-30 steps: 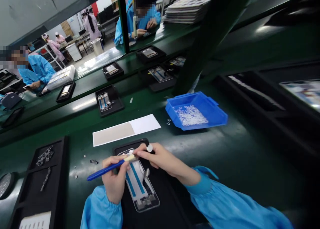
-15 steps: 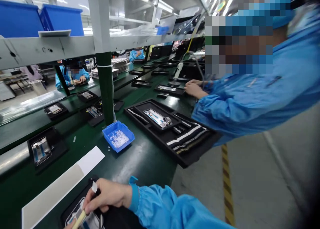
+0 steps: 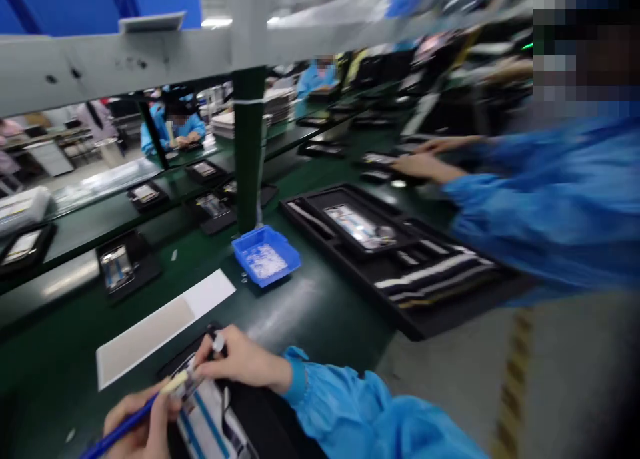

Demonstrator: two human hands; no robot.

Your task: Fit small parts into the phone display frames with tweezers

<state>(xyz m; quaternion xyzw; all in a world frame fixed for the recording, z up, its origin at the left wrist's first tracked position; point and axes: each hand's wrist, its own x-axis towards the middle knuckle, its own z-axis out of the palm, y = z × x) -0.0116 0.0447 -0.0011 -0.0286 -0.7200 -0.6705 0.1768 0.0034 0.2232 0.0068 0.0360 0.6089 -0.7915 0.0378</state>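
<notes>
At the bottom of the head view, an opened smartphone (image 3: 207, 415) with blue strips inside lies in a black tray (image 3: 173, 362). My left hand (image 3: 143, 415) is closed round a blue stick (image 3: 123, 427) with a pale yellow tip, held over the phone's upper left part. My right hand (image 3: 247, 359) is pinched close to that tip, at the phone's top end. A dark tool (image 3: 219, 343) with a light grey end sticks up between its thumb and forefinger; its lower part is hidden, and blur hides its exact kind.
Beyond my hands are a white-and-beige card strip (image 3: 165, 325) and a blue bin (image 3: 295, 257) of small white pieces. A large black tray (image 3: 350, 272) with another phone stands right. Several phone trays line the bench. A co-worker's sleeve (image 3: 540, 205) is at right; a post (image 3: 249, 152) rises mid-bench.
The view has swung left and down, so the bench appears shifted right. My left hand and its blue stick have come into fuller view. The co-worker's arms have moved.
</notes>
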